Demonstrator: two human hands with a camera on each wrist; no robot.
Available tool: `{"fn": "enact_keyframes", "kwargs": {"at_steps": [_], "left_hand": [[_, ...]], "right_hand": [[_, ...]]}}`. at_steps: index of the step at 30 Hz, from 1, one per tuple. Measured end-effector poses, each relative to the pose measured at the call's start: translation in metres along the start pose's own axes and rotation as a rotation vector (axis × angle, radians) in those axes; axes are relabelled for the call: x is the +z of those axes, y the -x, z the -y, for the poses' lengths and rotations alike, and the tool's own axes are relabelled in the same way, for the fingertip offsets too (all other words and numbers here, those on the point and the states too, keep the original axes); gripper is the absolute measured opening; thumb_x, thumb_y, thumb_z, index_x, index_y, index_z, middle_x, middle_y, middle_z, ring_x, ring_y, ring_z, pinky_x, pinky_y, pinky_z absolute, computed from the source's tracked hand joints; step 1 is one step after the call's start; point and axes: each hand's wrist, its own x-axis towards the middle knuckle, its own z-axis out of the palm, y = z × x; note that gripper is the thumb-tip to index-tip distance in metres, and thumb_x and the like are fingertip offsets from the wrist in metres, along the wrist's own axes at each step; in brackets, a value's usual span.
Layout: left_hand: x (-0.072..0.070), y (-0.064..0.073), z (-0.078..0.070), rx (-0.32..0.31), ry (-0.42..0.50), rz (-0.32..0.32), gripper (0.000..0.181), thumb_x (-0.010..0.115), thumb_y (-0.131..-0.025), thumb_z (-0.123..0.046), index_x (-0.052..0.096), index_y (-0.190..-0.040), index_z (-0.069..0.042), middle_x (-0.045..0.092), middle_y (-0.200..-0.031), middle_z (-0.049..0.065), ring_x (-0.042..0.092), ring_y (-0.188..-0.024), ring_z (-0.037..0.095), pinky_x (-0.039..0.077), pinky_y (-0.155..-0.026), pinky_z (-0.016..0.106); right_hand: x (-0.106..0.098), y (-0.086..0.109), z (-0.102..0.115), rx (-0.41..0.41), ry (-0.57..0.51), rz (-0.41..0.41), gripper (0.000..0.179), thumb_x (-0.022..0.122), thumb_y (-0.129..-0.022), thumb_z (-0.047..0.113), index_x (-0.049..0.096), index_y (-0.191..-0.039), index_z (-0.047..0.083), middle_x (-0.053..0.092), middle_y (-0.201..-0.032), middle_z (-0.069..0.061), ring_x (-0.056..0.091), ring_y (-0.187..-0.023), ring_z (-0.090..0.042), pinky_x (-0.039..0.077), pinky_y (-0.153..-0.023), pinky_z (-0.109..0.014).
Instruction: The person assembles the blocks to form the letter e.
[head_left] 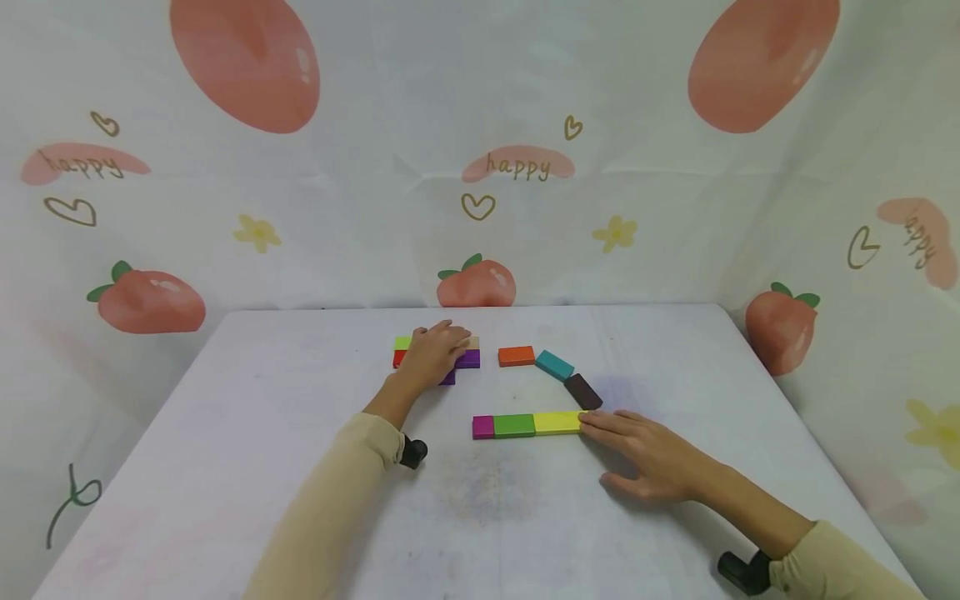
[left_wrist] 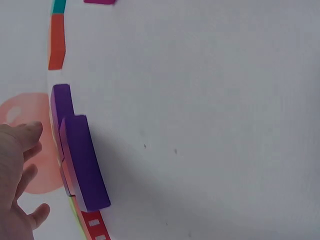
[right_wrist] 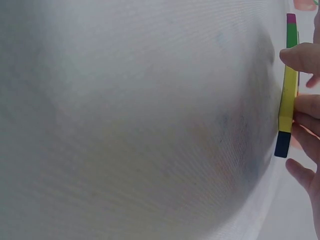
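Yellow block [head_left: 557, 423], near side: likely light, stiff; pinch long edges. Right hand [head_left: 651, 457] straight-fingered, touching; left hand [head_left: 432, 354] loose-fingered, empty.

Cloth backdrop [head_left: 375, 250], pale, rising at 12 o'clock behind the white table [head_left: 225, 467]; directions from the head view's centre. Printed: peaches [head_left: 150, 302] at 9 and 3 o'clock; flower [head_left: 617, 234], 2 o'clock; "happy" [head_left: 519, 164], 12–1 o'clock. Green scrawl [head_left: 72, 500], 8 o'clock.

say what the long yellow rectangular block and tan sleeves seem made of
Long yellow rectangular block: painted wood or plastic, fairly matte; even colour and crisp edges leave it open. Tan sleeves: probably matte cloth, judging by their soft, dull surface.
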Motion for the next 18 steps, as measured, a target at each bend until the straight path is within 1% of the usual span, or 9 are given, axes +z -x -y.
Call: {"fn": "enact_keyframes", "kwargs": {"at_steps": [3, 6, 10, 13, 16, 18], "left_hand": [[-0.001, 0.0017, 0.0031, 0.001, 0.0, 0.012, 0.035, 0.058, -0.102, -0.021, 0.062, -0.135, -0.01, 0.061, -0.138, 0.006, 0.041, -0.141, 0.032, 0.033, -0.109, 0.061], [-0.0019, 0.004, 0.0045, 0.011, -0.001, 0.022, 0.035, 0.062, -0.099, -0.018, 0.065, -0.133, -0.01, 0.062, -0.137, 0.009, 0.042, -0.139, 0.032, 0.032, -0.109, 0.062], [-0.0016, 0.007, 0.0069, 0.046, -0.003, 0.003, 0.027, 0.068, -0.095, -0.016, 0.073, -0.122, -0.01, 0.064, -0.132, 0.011, 0.048, -0.135, 0.031, 0.033, -0.108, 0.062], [-0.0007, 0.0086, 0.0083, 0.071, -0.015, -0.008, 0.022, 0.07, -0.094, -0.016, 0.076, -0.114, -0.011, 0.066, -0.129, 0.011, 0.05, -0.132, 0.03, 0.035, -0.107, 0.062], [0.0005, 0.0096, 0.0073, 0.077, -0.03, -0.004, 0.022, 0.071, -0.093, -0.017, 0.077, -0.112, -0.01, 0.066, -0.129, 0.012, 0.051, -0.132, 0.03, 0.036, -0.106, 0.062], [0.0016, 0.0099, 0.0055, 0.07, -0.031, -0.006, 0.022, 0.072, -0.092, -0.017, 0.077, -0.112, -0.009, 0.066, -0.127, 0.012, 0.053, -0.129, 0.03, 0.036, -0.106, 0.062]], "right_hand": [[0.0005, -0.0002, 0.0, -0.009, 0.002, -0.006, 0.068, 0.076, -0.083, 0.034, 0.056, -0.14, 0.003, 0.052, -0.147, -0.01, 0.054, -0.129, -0.026, 0.047, -0.102, -0.052], [0.0011, -0.0006, 0.0004, -0.008, 0.002, -0.005, 0.068, 0.076, -0.083, 0.035, 0.056, -0.14, 0.003, 0.052, -0.147, -0.009, 0.054, -0.129, -0.026, 0.047, -0.101, -0.052], [0.0015, -0.0007, 0.0006, -0.001, -0.001, 0.0, 0.068, 0.076, -0.083, 0.035, 0.055, -0.14, 0.004, 0.051, -0.148, -0.009, 0.054, -0.129, -0.026, 0.047, -0.102, -0.052], [0.0013, -0.0003, 0.0005, 0.0, 0.002, -0.003, 0.068, 0.076, -0.083, 0.035, 0.055, -0.14, 0.004, 0.051, -0.147, -0.009, 0.054, -0.13, -0.026, 0.047, -0.102, -0.051], [0.0012, 0.0001, 0.0003, 0.0, 0.005, -0.004, 0.068, 0.076, -0.083, 0.035, 0.055, -0.14, 0.004, 0.052, -0.147, -0.009, 0.054, -0.129, -0.025, 0.047, -0.102, -0.051], [0.0011, 0.0005, 0.0002, 0.002, 0.004, -0.001, 0.068, 0.076, -0.083, 0.035, 0.055, -0.14, 0.004, 0.052, -0.147, -0.008, 0.054, -0.129, -0.025, 0.047, -0.102, -0.051]]}}
